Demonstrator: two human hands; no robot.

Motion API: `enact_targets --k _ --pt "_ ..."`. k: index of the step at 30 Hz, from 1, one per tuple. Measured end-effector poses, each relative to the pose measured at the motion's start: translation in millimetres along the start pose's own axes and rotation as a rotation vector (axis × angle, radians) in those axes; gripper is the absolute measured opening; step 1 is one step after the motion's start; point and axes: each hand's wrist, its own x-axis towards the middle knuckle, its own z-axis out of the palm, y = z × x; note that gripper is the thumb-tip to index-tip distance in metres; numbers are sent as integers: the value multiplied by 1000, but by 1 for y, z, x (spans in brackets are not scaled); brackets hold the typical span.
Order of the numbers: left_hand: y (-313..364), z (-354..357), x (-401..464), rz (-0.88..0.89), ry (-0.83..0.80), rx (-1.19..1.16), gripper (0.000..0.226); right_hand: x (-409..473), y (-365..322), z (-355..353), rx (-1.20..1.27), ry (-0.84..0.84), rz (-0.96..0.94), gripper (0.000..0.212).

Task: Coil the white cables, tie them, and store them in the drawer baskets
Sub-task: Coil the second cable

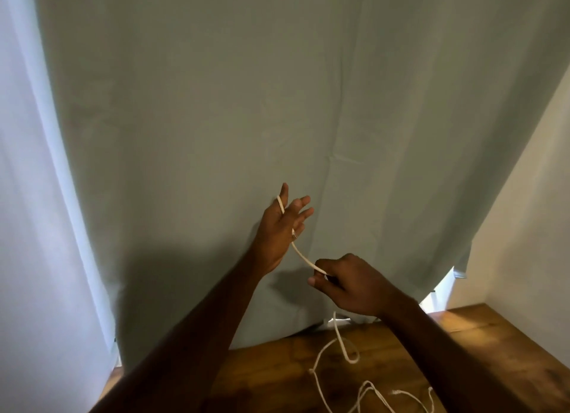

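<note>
Starting the first loop, the left hand point(277, 230) has spread fingers with the cable point(303, 255) draped over, the right hand point(348, 284) pinches it, most lies loose on the counter point(277, 369).

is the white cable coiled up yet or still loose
Mostly loose: the thin white cable runs between both hands, and the rest sprawls in open loops on the wooden floor.

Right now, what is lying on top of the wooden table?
Loose loops of the white cable lie on the wooden table, and one strand rises toward the right hand. Both forearms cover parts of the tabletop, so anything beneath them cannot be seen.
</note>
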Motion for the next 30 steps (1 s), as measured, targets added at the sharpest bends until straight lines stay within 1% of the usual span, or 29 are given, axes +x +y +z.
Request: enact_targets --k 2,4,5,6,7,8,9,11,12,13,14,15,17,19,21,24,27,30 --pt "-6 1 -5 50 -35 249 65 2 -4 -2 -13 47 -33 40" --pt "-13 -1 -10 47 -90 501 63 4 -5 -6 24 78 -59 37" --pt "-16 -4 -12 29 -112 619 58 5 -4 -7 61 84 -73 34" --pt "-18 -7 -14 16 -134 730 46 6 -4 -9 105 93 -81 31" --pt "-19 -11 -16 -2 -167 779 35 8 -3 -12 154 109 -85 27" --pt "-18 -11 -18 -45 -209 753 38 10 -1 -16 190 136 -90 22" --pt "-16 -10 -20 -126 -257 674 52 13 0 -19 218 174 -92 17" --pt "-6 -3 -24 -361 -363 479 76 19 4 -25 275 261 -55 6" --pt "-1 0 -24 -460 -427 360 82 22 4 -27 307 304 -8 5" --pt "2 2 -23 -523 -495 225 83 25 4 -28 354 331 50 8" --pt "5 3 -21 -548 -550 107 80 27 2 -28 424 334 94 9" --pt "8 3 -20 -545 -590 22 76 28 -1 -28 524 316 123 8" --pt "10 2 -21 -508 -604 -64 65 30 -7 -27 696 274 152 17" --pt "8 2 -26 -462 -548 -112 53 31 -10 -24 775 288 165 27" --pt "2 3 -32 -434 -474 -221 47 32 -10 -20 810 345 190 34" --pt "-7 7 -42 -388 -436 -429 44 34 -11 -14 900 404 246 29" --pt "-13 13 -50 -301 -431 -574 41 34 -12 -7 1001 389 236 21" --pt "-15 18 -56 -243 -398 -678 44 29 -11 4 1028 358 254 21"
